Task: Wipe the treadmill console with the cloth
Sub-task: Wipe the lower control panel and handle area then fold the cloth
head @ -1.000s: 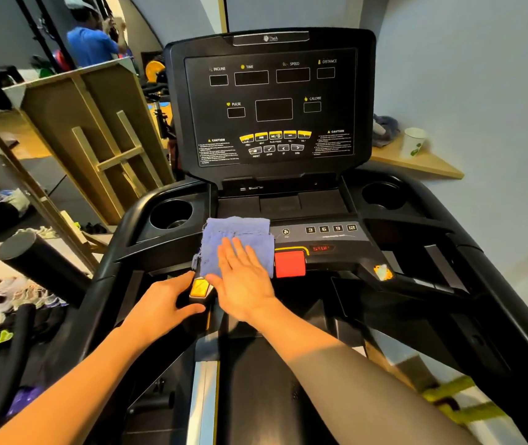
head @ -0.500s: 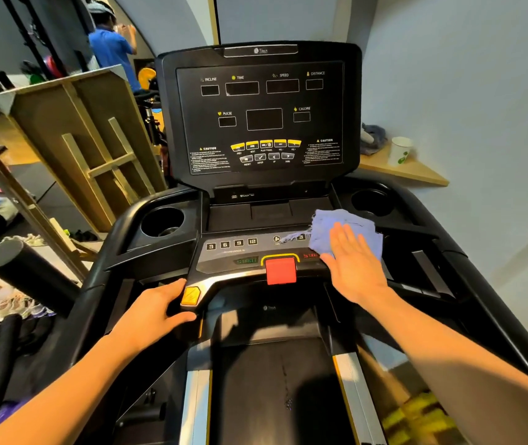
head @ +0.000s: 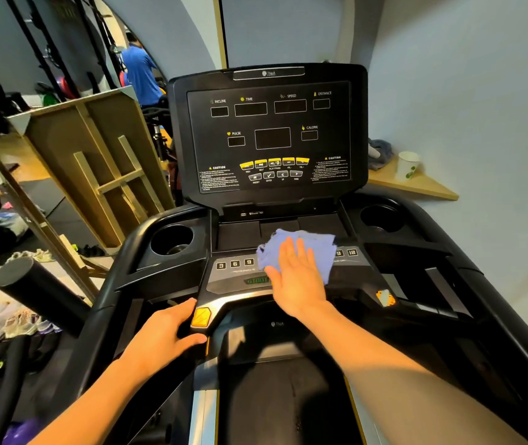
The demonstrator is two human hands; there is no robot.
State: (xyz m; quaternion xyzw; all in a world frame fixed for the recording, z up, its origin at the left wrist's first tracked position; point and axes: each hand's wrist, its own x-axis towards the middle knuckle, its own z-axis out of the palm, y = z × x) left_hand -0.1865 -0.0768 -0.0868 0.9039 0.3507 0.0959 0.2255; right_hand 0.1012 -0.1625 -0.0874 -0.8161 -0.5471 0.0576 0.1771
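step: wiping lower button panel of treadmill console | cloth flat on panel centre, under right hand, fingers spread flat, pressing, not gripping | left hand fingers curled round handle by yellow pad | next, likely: sweep onward, then upright display | cup holders: contents unclear

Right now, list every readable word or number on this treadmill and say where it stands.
Display panel: "INCLINE", "TIME", "SPEED", "DISTANCE", "PULSE", "CALORIE", "CAUTION" twice.
Keypad strip: "3", "6", "9" to the left of the cloth; "9", "12" to its right.
Green readout: "START", partly covered by the right hand.
Too small or blurred: caution paragraphs, button captions, top logo.
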